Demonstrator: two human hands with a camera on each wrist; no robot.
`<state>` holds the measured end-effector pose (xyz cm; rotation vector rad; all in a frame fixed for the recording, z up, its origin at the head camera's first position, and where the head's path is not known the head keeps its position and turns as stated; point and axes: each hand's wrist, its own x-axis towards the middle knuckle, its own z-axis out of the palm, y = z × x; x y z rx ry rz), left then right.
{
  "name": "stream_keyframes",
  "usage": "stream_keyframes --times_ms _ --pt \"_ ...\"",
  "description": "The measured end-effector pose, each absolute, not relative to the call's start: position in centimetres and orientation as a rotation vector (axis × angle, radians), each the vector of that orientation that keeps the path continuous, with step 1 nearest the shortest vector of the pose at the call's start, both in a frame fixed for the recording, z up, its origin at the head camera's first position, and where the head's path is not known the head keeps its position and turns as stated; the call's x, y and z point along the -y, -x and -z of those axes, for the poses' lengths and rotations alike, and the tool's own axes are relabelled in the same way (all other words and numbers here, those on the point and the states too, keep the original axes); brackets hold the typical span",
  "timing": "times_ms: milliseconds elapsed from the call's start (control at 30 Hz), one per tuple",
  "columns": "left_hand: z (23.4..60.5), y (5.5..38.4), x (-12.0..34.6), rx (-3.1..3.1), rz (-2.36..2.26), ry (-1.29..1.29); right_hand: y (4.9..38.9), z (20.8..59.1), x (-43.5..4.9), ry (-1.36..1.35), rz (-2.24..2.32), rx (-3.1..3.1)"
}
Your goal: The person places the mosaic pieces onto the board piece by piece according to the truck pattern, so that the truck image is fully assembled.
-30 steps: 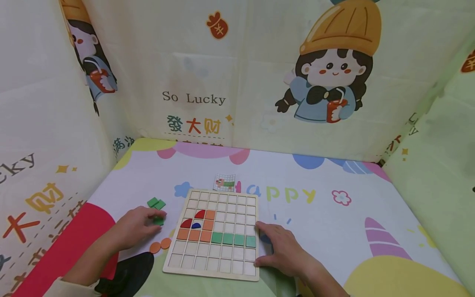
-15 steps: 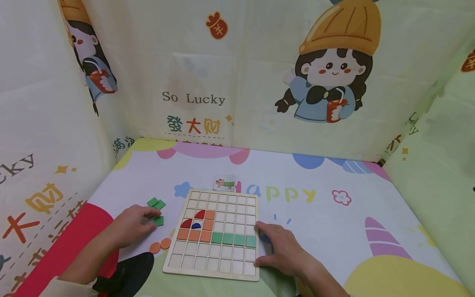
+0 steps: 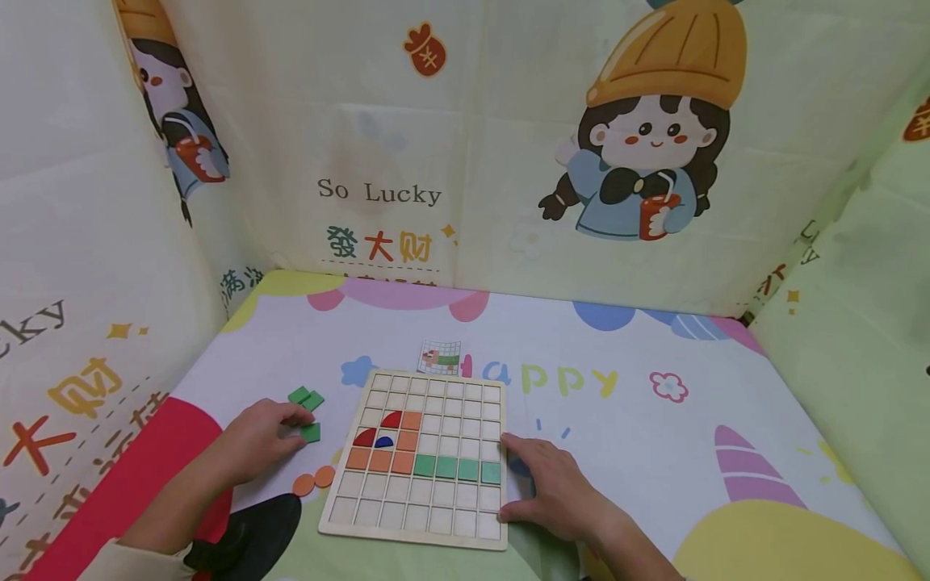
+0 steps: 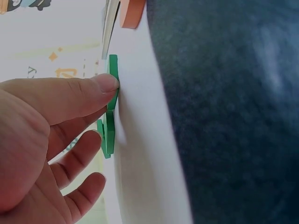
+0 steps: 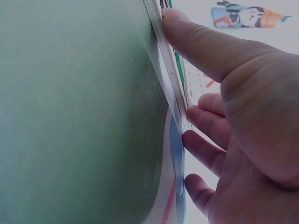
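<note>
On the table, left of the wooden grid board, my left hand has its thumb and index finger at the edges of a green square tile. In the left wrist view the thumb overlaps this green tile, and the other fingers are loosely bent. Two more green tiles lie just beyond. My right hand rests against the board's right edge, thumb and fingers spread along it. The board carries orange squares, a row of green squares, red pieces and a blue piece.
Two orange round pieces lie between my left hand and the board. A small printed pattern card lies behind the board's far edge. Printed cloth walls enclose the table at the back and sides.
My left hand has drawn back slightly to the left, leaving more of the green tile showing between thumb and index finger. The right hand and the board stay put.
</note>
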<state>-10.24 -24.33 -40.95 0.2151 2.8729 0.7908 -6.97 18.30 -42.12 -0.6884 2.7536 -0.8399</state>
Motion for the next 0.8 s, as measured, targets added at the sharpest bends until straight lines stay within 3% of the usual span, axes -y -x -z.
stream_keyframes --times_ms 800 --pt "40.35 10.24 23.82 -2.903 -0.738 -0.26 6.95 41.89 -18.32 0.693 0.835 -2.742"
